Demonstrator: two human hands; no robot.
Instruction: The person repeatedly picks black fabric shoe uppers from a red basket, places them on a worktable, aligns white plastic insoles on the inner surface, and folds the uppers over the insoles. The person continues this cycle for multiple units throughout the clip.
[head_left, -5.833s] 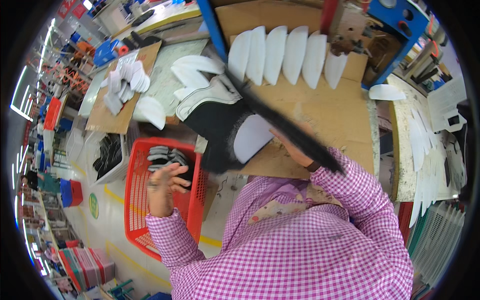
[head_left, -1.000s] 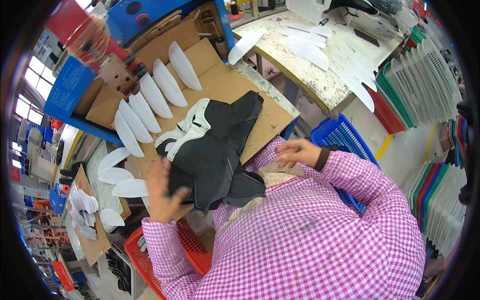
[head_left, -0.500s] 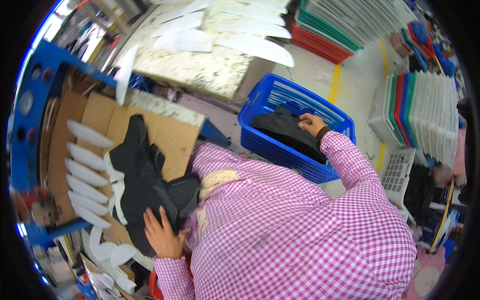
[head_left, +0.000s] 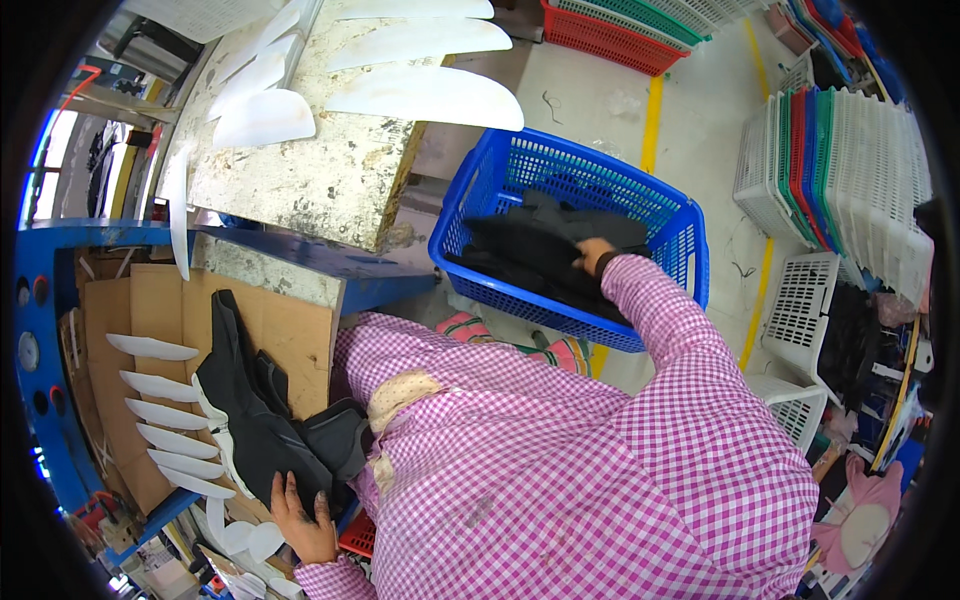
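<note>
Head view: we see the right grip (head_left: pixel 593 255) curled, seemingly pinching the right edge of a dark piece (head_left: pixel 525 245) in the blue basket (head_left: pixel 545 310); an edge hold probably suits so floppy a sheet. Just beyond that grip lies a dark pile (head_left: pixel 560 208). The left grip (head_left: pixel 303 522) rests with fingers spread on the near edge of the black panels (head_left: pixel 262 425), perhaps steadying them on the cardboard (head_left: pixel 285 350). Past it, white half-moon pieces (head_left: pixel 165 388) stand in a row (spaced, we suppose, for easy picking). Black merges with black around the right fingertips, so we cannot count layers there. Beside the left grip, a red basket (head_left: pixel 358 537) is mostly covered; ahead of the right grip, white panels (head_left: pixel 425 97) on the speckled counter (head_left: pixel 330 190) run out of view.
</note>
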